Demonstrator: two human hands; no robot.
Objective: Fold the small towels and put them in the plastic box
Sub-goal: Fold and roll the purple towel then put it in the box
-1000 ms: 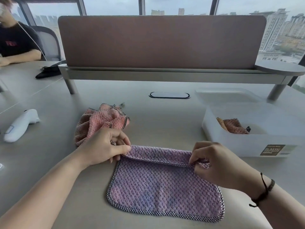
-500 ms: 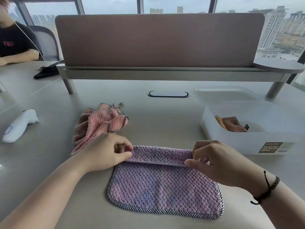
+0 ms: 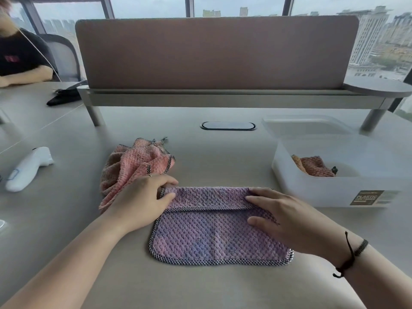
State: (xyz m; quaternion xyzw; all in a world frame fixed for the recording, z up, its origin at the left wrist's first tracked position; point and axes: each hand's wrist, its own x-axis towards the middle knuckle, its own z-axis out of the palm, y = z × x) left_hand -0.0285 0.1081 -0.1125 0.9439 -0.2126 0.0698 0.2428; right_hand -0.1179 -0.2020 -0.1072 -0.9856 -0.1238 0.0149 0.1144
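Note:
A purple towel (image 3: 214,237) lies flat on the desk in front of me, its far edge folded toward me into a narrow strip. My left hand (image 3: 142,201) pinches the left end of that strip between thumb and fingers. My right hand (image 3: 283,215) rests flat on the strip's right end, fingers stretched out and pressing down. A crumpled pink towel (image 3: 136,166) lies just beyond my left hand. The white plastic box (image 3: 323,190) stands at the right with a folded orange-brown towel (image 3: 314,166) inside.
The box lid (image 3: 305,126) lies behind the box. A white handheld device (image 3: 29,168) is at the left. A desk divider on legs (image 3: 214,54) closes off the back. A black item (image 3: 62,99) and a seated person (image 3: 20,56) are at the far left.
The folded strip has been laid down wider over the towel. My right hand has gone from pinching the edge to lying flat on it. My left hand has shifted slightly outward.

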